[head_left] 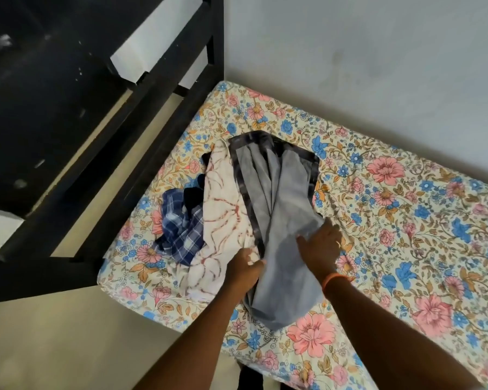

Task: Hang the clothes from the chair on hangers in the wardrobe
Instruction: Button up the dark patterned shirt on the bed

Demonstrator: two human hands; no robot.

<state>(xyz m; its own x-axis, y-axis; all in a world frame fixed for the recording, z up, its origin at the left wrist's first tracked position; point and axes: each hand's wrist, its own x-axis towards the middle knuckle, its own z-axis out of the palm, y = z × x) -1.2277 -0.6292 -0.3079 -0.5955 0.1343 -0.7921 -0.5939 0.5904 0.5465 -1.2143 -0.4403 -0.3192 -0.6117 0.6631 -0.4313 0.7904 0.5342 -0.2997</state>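
A heap of clothes lies on the flowered bed. On top is a grey garment with a dark border. Under it lies a cream cloth with reddish lines, and at the left a blue checked shirt. My left hand grips the grey garment's dark edge where it meets the cream cloth. My right hand lies on the grey garment's right side, its fingers holding a fold of the fabric. No hanger, chair or wardrobe is in view.
A black bed frame with slats stands at the bed's left end. The pale floor runs along the near left. A grey wall bounds the far side of the bed.
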